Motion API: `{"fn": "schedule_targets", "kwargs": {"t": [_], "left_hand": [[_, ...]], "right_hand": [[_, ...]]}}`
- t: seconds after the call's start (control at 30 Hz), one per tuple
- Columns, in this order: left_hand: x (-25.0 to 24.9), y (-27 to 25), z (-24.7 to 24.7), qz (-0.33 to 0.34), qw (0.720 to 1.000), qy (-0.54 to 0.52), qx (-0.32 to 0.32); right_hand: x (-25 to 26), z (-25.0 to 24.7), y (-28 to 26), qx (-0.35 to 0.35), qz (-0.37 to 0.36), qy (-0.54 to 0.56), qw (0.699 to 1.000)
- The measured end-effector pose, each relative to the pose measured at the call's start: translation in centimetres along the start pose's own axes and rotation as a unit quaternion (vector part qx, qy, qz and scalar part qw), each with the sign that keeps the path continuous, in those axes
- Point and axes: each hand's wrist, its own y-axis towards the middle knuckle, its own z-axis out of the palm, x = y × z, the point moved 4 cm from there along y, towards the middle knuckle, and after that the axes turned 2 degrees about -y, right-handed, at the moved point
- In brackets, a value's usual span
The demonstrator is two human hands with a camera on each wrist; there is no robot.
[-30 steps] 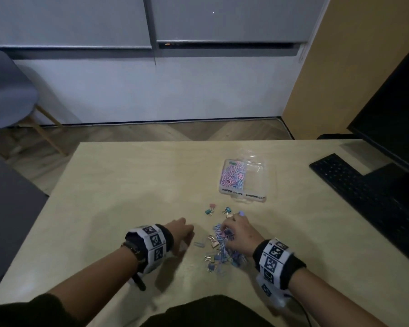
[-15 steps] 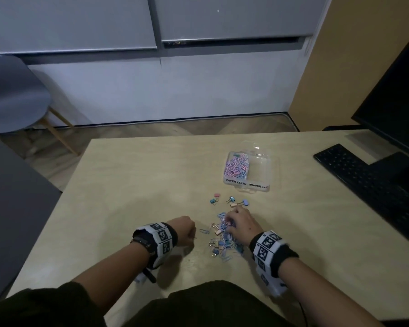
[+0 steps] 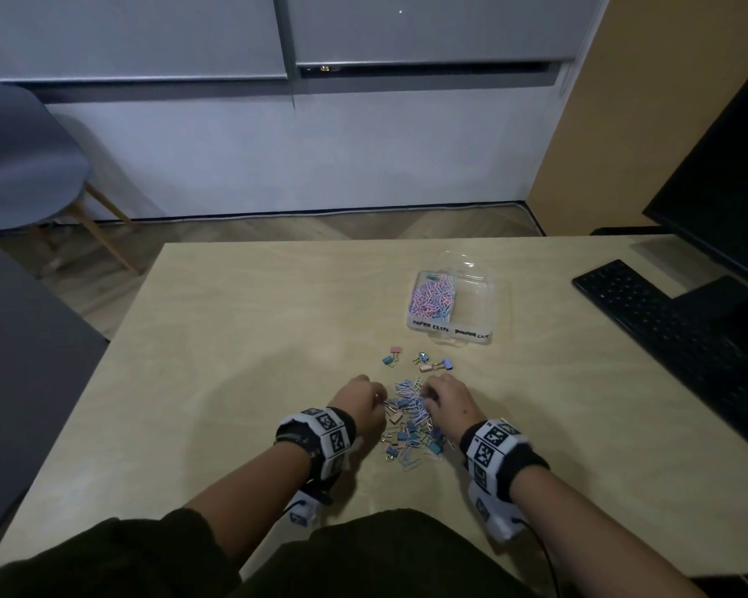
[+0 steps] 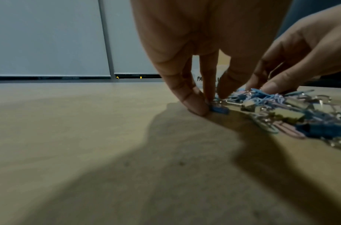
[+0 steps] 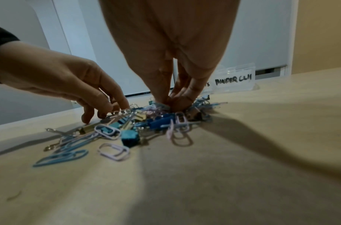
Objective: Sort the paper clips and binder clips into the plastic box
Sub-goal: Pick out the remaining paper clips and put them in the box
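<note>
Hands (image 3: 448, 401) on pile (image 3: 411, 429) — pastel paper clips, blue binder clips

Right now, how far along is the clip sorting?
Partly done. The box has its paper clip side heaped with paper clips; the binder clip side looks empty. Both the left hand and right hand are picking in the mixed pile. A few binder clips lie loose beyond it.
</note>
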Motion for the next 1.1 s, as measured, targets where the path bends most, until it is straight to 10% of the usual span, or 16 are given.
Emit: {"fn": "schedule_targets", "kwargs": {"t": [0.6,0.73,1.1], "left_hand": [[-0.1,-0.4,1.7,-0.016,0.994,0.106,0.001],[1.3,-0.1,0.3,-0.085,0.994,-0.051,-0.047],[1.7,-0.4,-1.3,-0.277,0.798,-0.535,0.010]], "right_hand": [[0.0,0.1,-0.9,0.007,-0.028,-0.002,1.000],[-0.2,0.0,-0.9,-0.001,0.005,0.028,1.000],[-0.9,-0.3,-0.6,-0.065,0.091,0.184,0.976]]}}
